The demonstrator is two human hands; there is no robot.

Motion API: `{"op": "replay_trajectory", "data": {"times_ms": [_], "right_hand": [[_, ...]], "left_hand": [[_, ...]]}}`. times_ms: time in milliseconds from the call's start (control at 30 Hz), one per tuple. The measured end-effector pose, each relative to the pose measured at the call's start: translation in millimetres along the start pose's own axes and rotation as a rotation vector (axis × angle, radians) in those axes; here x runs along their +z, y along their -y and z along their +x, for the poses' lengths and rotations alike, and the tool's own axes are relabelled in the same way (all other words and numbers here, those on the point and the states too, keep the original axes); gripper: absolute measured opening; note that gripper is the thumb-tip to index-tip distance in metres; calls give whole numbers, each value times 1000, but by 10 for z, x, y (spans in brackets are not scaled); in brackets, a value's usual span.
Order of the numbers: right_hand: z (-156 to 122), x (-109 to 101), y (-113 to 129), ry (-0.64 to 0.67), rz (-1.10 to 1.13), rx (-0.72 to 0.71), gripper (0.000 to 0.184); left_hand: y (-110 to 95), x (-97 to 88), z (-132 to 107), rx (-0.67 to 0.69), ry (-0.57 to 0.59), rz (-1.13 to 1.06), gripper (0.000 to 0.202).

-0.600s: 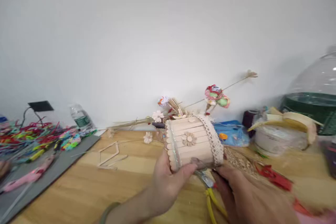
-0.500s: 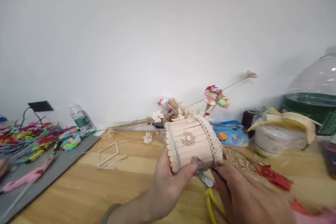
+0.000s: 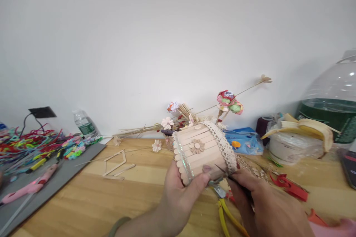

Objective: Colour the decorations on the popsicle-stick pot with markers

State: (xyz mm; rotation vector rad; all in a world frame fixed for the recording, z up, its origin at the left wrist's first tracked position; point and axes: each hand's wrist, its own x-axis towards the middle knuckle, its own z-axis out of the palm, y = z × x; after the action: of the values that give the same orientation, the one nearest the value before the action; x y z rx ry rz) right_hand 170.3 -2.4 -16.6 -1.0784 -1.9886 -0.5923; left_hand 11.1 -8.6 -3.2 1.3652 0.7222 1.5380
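Pot (image 3: 207,152) tilted in grip of left hand (image 3: 180,195) — right hand (image 3: 268,202) pinches dark pointed tool (image 3: 226,173).

One pale craft-stick cylinder (image 3: 207,157), tipped sideways, lace band (image 3: 223,143) at three o'clock, glitter band (image 3: 184,161) at nine; dark pointed tool (image 3: 229,176) at four.

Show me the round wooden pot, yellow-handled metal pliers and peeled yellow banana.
Round wooden pot (image 3: 210,153), head view: slatted side.
Yellow-handled metal pliers (image 3: 221,213), head view: yellow handle.
Peeled yellow banana (image 3: 315,126), head view: opened peel.
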Motion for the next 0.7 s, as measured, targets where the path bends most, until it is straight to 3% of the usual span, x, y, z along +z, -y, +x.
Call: {"op": "replay_trajectory", "data": {"times_ms": [167, 467, 700], "right_hand": [[8, -8, -19, -49, -23, -50, 28], [24, -8, -53, -12, -6, -136, 21], [38, -18, -20, -46, -39, -117, 21]], "left_hand": [[-22, -3, 28, -14, 17, -13, 43], [-17, -1, 14, -3, -5, -20, 36], [36, -5, -28, -27, -32, 18, 40]]}}
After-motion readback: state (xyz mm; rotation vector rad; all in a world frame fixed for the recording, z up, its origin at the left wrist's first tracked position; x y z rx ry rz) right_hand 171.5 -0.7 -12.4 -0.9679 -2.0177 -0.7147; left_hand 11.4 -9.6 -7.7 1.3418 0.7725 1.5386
